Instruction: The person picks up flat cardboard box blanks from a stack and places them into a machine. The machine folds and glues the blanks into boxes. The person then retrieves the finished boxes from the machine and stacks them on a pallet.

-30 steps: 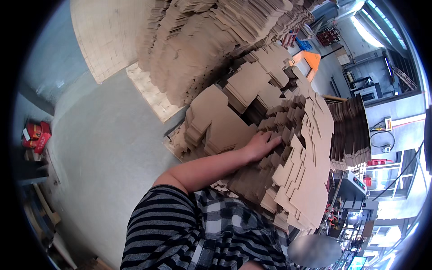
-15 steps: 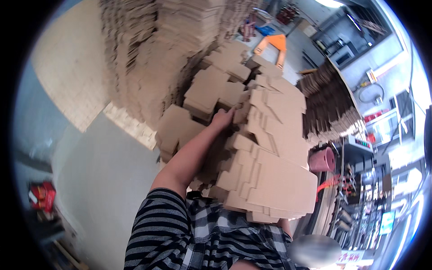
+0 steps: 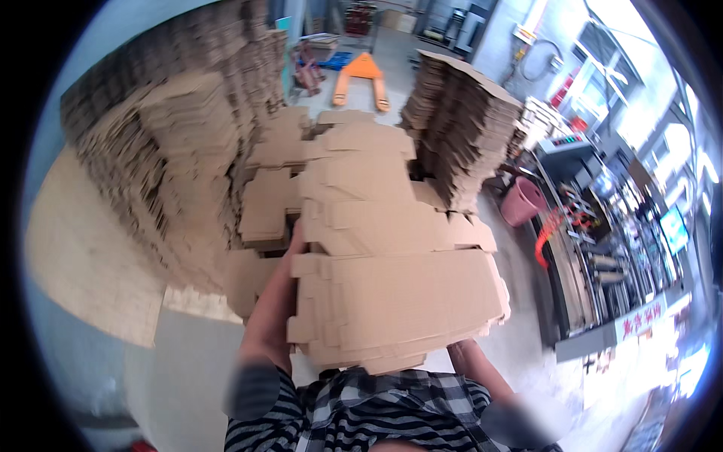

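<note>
A stack of flat die-cut cardboard box blanks (image 3: 399, 294) stretches out in front of my chest, its near edge close to my shirt. My left hand (image 3: 299, 238) grips its left side; the fingers are mostly hidden behind the cardboard edges. On the near right, my right hand (image 3: 458, 351) goes beneath the stack, and only the wrist and a little of the hand show. Just beyond my left arm lie more flat box blanks (image 3: 265, 207), lower down and partly covered by the held stack.
Tall cardboard piles (image 3: 188, 151) rise on the left beside a plywood sheet (image 3: 83, 248). Another tall pile (image 3: 463, 124) stands at the far right. An orange pallet jack (image 3: 361, 69) is at the back. A pink bin (image 3: 523, 202) sits by the workbench (image 3: 576, 294) on the right.
The view has swung to the right and the held stack now lies flatter and squarer before me. My left hand has slipped further out of sight along its side; my right wrist now shows.
</note>
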The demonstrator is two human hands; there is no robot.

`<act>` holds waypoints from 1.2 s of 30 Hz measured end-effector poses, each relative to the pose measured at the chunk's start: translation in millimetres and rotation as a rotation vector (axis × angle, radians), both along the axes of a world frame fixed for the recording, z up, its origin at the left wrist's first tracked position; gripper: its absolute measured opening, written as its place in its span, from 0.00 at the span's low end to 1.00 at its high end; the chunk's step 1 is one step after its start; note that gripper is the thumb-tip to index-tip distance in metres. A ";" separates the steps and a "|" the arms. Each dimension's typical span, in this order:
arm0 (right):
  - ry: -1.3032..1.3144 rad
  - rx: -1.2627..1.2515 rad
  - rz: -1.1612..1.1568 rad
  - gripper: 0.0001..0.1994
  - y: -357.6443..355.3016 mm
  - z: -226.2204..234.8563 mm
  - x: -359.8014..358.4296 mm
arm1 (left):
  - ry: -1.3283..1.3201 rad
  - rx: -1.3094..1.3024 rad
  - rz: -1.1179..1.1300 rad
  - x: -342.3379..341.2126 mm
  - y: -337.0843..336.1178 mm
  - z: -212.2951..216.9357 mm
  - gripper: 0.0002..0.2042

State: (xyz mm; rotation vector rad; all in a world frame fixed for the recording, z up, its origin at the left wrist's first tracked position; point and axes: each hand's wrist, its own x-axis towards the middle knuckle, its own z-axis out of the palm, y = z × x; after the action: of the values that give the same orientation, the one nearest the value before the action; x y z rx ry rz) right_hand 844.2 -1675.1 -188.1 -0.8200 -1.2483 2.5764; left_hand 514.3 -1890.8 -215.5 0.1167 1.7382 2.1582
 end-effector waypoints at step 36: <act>-0.009 0.372 -1.404 0.12 169.6 -22.9 524.5 | -0.459 0.183 -0.861 441.4 377.4 -17.1 0.26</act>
State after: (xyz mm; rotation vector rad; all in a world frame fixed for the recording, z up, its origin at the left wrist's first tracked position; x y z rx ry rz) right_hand 1368.7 -1505.5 -211.0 -1.0481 -0.6416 1.1770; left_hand 955.7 -1513.4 -232.6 0.3198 0.9632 1.5250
